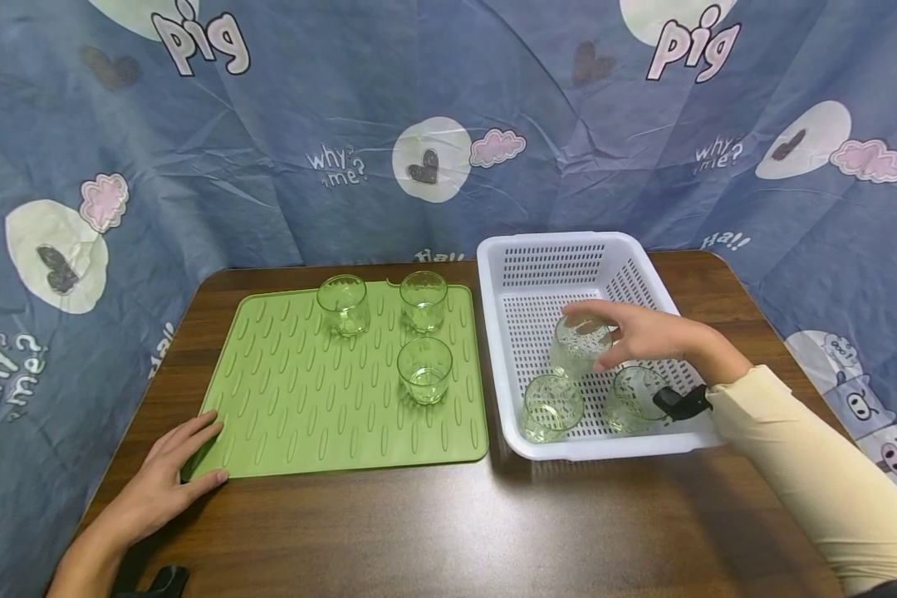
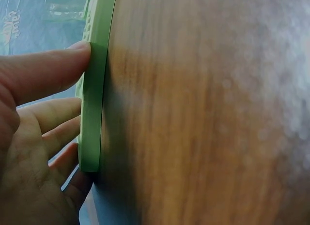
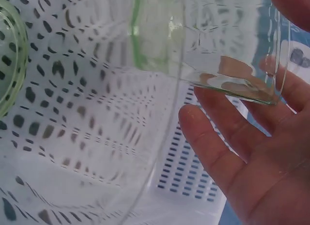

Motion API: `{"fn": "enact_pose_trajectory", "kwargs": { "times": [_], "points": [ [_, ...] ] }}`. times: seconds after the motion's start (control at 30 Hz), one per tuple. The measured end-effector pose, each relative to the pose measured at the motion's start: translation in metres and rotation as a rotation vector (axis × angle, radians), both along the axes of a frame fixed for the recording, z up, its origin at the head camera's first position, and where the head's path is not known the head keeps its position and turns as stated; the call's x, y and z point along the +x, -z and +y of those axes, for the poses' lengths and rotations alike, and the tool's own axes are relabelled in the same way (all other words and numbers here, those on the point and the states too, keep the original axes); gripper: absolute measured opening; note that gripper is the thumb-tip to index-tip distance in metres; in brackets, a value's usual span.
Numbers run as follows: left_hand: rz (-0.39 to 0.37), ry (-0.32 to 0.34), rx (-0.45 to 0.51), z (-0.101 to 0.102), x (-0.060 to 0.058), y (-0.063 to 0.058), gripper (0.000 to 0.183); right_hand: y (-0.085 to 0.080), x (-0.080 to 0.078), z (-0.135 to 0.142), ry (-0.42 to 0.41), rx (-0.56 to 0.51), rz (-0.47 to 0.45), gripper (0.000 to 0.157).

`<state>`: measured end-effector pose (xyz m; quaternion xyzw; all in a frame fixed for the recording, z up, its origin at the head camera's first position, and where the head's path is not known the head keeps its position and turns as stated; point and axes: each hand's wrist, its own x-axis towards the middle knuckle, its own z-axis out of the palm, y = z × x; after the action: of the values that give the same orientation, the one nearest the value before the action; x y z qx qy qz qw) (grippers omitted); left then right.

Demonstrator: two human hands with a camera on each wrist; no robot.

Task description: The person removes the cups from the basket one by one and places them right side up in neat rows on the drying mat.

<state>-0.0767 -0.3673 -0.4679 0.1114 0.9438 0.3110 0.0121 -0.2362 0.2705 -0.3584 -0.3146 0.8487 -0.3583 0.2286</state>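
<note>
My left hand (image 1: 166, 473) rests at the near left corner of a green ribbed drying mat (image 1: 284, 390), fingers extended. The left wrist view shows the thumb (image 2: 53, 70) at the mat's edge and the fingertips along its side. My right hand (image 1: 646, 332) reaches into a white perforated basket (image 1: 497, 332), thumb and fingers around a clear glass (image 1: 579, 353). In the right wrist view, fingers show through and beside that glass (image 3: 223, 36), with the thumb near its end. Two more glasses, one at left (image 1: 553, 407) and one at right (image 1: 631, 407), are in the basket's near part.
Three clear glasses stand on the mat: one at back left (image 1: 344, 306), one at back right (image 1: 423, 303) and one in front (image 1: 425, 371). Mat and basket lie side by side on a brown wooden table (image 1: 419, 531). A blue patterned cloth (image 1: 344, 108) hangs behind.
</note>
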Motion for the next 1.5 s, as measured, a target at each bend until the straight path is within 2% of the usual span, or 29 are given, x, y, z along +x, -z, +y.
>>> {"fn": "enact_pose_trajectory", "kwargs": {
  "times": [0.4,0.83,1.3,1.5],
  "points": [
    [0.015,0.002,-0.005,-0.002,-0.001,0.003,0.069,-0.008,-0.004,0.003,0.067,0.007,-0.026,0.083],
    [0.000,0.003,0.003,-0.001,-0.001,0.001,0.070,-0.036,-0.011,-0.006,0.140,0.024,0.049,0.083],
    [0.010,0.006,0.013,0.002,0.000,0.005,0.070,-0.068,-0.016,-0.054,0.103,0.061,0.231,0.085],
    [-0.008,0.007,0.005,-0.001,0.000,0.004,0.070,-0.075,-0.019,-0.086,0.056,0.060,0.227,0.088]
  ]
}}
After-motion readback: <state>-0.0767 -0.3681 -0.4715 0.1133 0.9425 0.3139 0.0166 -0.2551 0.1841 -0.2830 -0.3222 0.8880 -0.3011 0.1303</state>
